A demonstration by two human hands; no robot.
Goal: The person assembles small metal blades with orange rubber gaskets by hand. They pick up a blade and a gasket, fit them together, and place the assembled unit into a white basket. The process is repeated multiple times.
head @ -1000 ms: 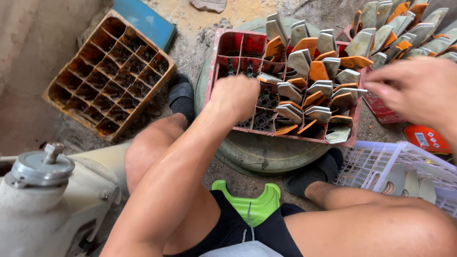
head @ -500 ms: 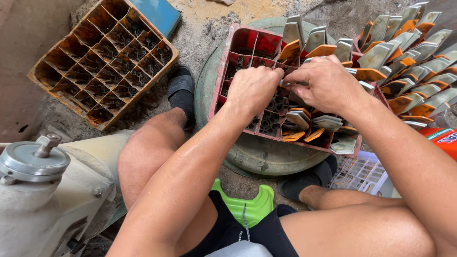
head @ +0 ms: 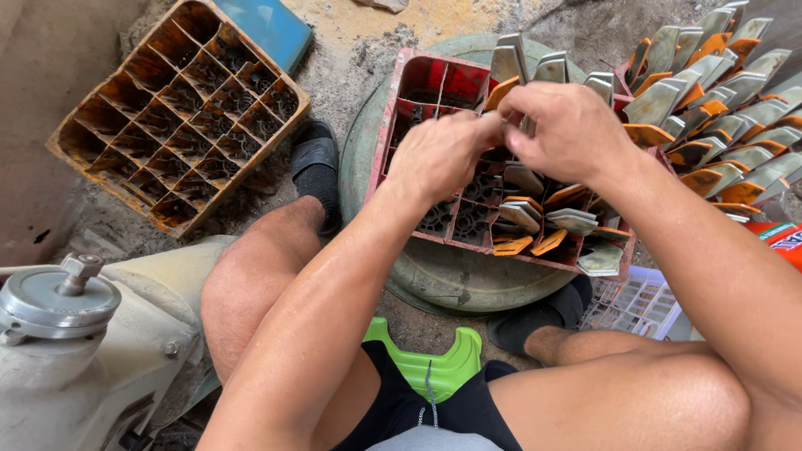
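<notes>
My left hand [head: 443, 154] and my right hand [head: 568, 129] meet fingertip to fingertip over a red compartment crate [head: 401, 117]. Both pinch a small grey piece between them, mostly hidden by the fingers. The crate's right half holds several grey blade-like pieces with orange ends [head: 522, 215] standing in its cells. Its left cells are bare. The crate rests on a round green base [head: 451, 280].
An orange compartment crate [head: 180, 108] lies at the left, with a blue board [head: 271, 29] behind it. More grey and orange pieces [head: 718, 92] fill a crate at the right. A white basket [head: 635, 305], a green stool [head: 434, 359] and a grey machine [head: 58, 301] surround my legs.
My right hand came in from the stack at the right and joined my left hand over the red crate. The view has tilted slightly.
</notes>
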